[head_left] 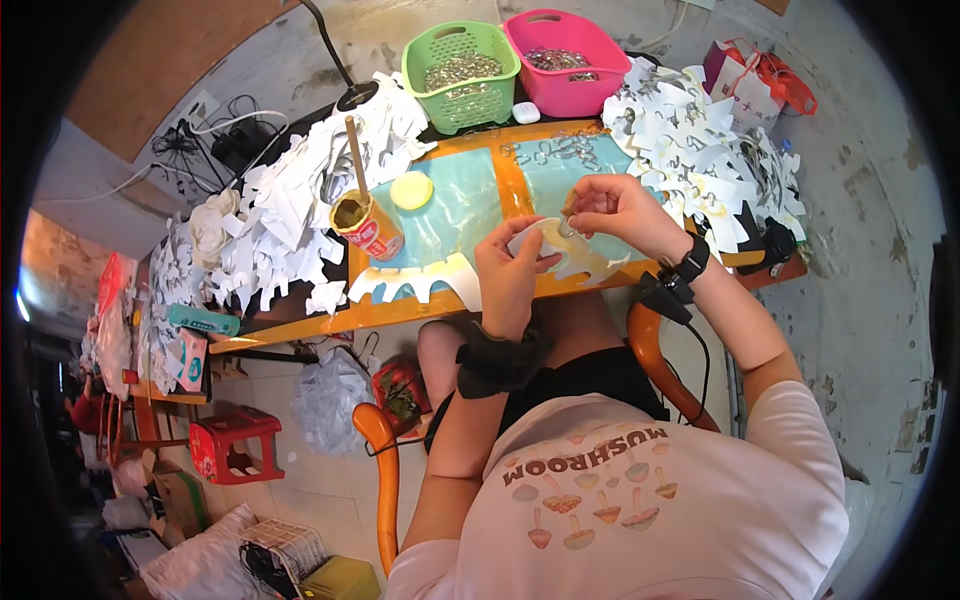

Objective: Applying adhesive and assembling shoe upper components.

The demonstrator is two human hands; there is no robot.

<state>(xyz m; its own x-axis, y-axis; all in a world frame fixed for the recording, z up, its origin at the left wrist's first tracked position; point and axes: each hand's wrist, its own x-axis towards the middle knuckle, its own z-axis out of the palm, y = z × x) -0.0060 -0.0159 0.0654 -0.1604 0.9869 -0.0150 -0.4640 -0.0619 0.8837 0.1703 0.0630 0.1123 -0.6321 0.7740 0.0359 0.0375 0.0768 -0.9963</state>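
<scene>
My left hand (512, 268) is closed on a white cut-out piece (582, 262) with a jagged edge and a yellowish smear, held above the table's front edge. At the piece's upper part, my right hand (622, 212) pinches a small bent metal ring (566, 229); something brown shows at its fingertips, too small to name. Beside my left hand, a row of white cut-out pieces (440, 277) with yellow-stained edges lies along the front edge. A tin (376, 238) of brownish paste with a wooden stick (357, 160) stands behind them, near a yellow round lid (411, 190).
Loose metal rings (565, 150) lie on the blue-green table top (450, 195). Behind stand a green basket (462, 115) and a pink basket (570, 97), both holding metal rings. White cut-outs heap up left (290, 200) and right (680, 140). A red stool (235, 440) stands lower left.
</scene>
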